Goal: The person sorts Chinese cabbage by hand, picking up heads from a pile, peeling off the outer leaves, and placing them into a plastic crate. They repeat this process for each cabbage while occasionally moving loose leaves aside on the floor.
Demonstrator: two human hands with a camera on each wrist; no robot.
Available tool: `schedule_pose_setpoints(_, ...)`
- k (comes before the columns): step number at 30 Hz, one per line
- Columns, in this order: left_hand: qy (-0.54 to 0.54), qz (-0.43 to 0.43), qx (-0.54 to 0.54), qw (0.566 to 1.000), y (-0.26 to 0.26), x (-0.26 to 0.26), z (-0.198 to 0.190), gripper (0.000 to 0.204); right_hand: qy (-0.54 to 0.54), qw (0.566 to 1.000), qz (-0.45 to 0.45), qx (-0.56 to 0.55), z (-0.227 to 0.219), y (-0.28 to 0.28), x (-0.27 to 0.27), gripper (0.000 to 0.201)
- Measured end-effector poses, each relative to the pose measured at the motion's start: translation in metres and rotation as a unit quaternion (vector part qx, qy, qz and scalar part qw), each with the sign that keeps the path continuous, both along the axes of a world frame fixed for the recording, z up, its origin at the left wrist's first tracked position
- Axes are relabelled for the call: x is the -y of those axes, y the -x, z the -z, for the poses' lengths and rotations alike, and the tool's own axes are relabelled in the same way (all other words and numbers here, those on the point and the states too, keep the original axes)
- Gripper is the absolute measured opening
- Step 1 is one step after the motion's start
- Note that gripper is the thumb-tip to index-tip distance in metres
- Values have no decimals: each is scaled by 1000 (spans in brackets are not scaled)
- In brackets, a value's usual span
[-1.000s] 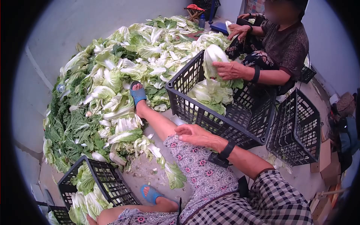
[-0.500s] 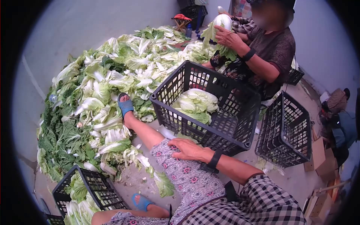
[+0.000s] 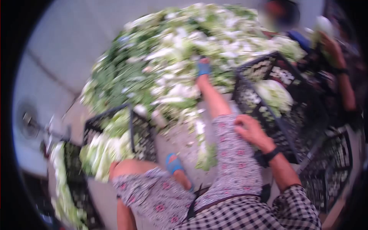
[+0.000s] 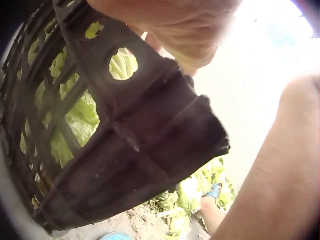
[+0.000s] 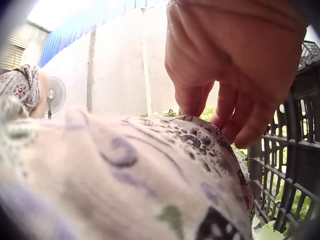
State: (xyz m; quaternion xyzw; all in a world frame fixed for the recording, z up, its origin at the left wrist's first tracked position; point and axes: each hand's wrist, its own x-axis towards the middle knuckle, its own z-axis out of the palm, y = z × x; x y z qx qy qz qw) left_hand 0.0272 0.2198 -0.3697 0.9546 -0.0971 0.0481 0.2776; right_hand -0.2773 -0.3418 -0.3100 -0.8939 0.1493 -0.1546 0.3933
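Note:
My right hand [image 3: 251, 130] rests on my right knee over the patterned shorts [image 3: 237, 157], fingers loosely bent with nothing in them. In the left wrist view my left hand [image 4: 172, 27] grips the corner rim of a black plastic crate [image 4: 150, 125], fingers partly hidden behind the edge. Napa cabbages [image 3: 105, 151] fill that crate, which stands beside my left knee in the blurred head view. Just beyond my right hand is a larger black crate [image 3: 264, 109] with napa cabbage [image 3: 274, 96] inside.
A heap of loose cabbage leaves [image 3: 165, 69] spreads along the wall, with my right foot [image 3: 204, 68] on its edge. At right another person's hand [image 3: 333, 50] holds up a napa cabbage [image 3: 325, 26]. More crates stand at far left and lower right. A fan [image 3: 28, 119] is at left.
The head view has swung left and down, so the scene has shifted right and blurred. My right hand stays on my knee. The other person keeps a cabbage raised.

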Motion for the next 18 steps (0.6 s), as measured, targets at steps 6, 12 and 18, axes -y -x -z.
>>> schedule_pose_setpoints(6,-31,-21,102,994,64,44,-53,23,-40,997,-65,-10,-17,-16,-15,30)
schedule_pose_setpoints(12,-25,4,80,996,56,42,-55,26,24,989,-137,-47,-5,-31,-17,32)
schedule_pose_setpoints(18,20,-68,87,994,11,15,-91,30,-34,981,-148,-117,-24,-25,-16,43)
